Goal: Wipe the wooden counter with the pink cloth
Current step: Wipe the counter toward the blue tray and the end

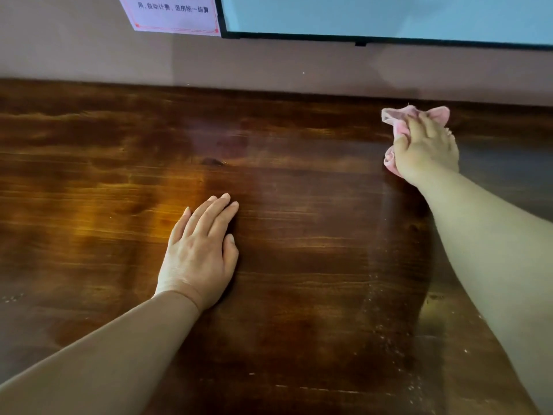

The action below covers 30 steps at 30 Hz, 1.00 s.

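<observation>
My right hand (426, 145) presses the bunched pink cloth (399, 122) onto the table (299, 235), its grip curled round the folds. Cloth protrudes beyond the fingertips and beside the palm, near the wall. My left hand (199, 250) lies flat, grip spread, well apart from the cloth.

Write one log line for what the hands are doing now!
right hand grips pink cloth on wooden counter, far right by wall | left hand flat on counter
</observation>
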Each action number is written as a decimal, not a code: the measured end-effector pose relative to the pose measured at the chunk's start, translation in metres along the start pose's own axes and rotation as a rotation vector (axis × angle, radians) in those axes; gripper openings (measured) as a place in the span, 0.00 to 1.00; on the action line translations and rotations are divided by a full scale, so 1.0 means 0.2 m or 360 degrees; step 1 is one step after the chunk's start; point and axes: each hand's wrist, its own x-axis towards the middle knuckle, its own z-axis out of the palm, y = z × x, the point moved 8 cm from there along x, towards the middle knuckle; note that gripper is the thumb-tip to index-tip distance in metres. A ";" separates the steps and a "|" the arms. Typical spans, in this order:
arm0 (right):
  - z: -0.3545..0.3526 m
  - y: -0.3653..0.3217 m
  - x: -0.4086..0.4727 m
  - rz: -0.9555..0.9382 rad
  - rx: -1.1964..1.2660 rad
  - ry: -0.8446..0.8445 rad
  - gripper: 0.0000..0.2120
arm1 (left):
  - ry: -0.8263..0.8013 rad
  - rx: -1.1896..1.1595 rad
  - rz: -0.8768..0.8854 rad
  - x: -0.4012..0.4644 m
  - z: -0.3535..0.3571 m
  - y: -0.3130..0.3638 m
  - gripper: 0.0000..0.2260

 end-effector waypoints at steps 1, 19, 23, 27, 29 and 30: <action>0.00 -0.01 -0.02 0.0037 0.0002 -0.0012 0.26 | -0.0007 0.0009 0.0000 0.00 0.00 0.00 0.25; 0.07 -0.16 -0.74 -0.0319 -0.0010 -0.0007 0.27 | -0.0035 -0.0012 -0.0015 0.00 0.00 0.01 0.22; 0.06 -0.15 -0.61 -0.0340 -0.0001 -0.0032 0.25 | -0.0008 -0.0003 -0.0018 0.00 0.01 0.00 0.22; 0.07 -0.17 -0.60 -0.0146 0.0066 -0.0045 0.26 | -0.0012 -0.0010 -0.0016 0.00 0.01 0.00 0.22; 0.08 -0.18 -0.76 -0.0208 0.0044 -0.0048 0.27 | -0.0017 -0.0011 -0.0012 0.00 0.00 0.00 0.22; 0.09 -0.18 -0.85 -0.0283 0.0021 -0.0045 0.27 | -0.0009 -0.0013 -0.0015 0.00 0.00 0.00 0.22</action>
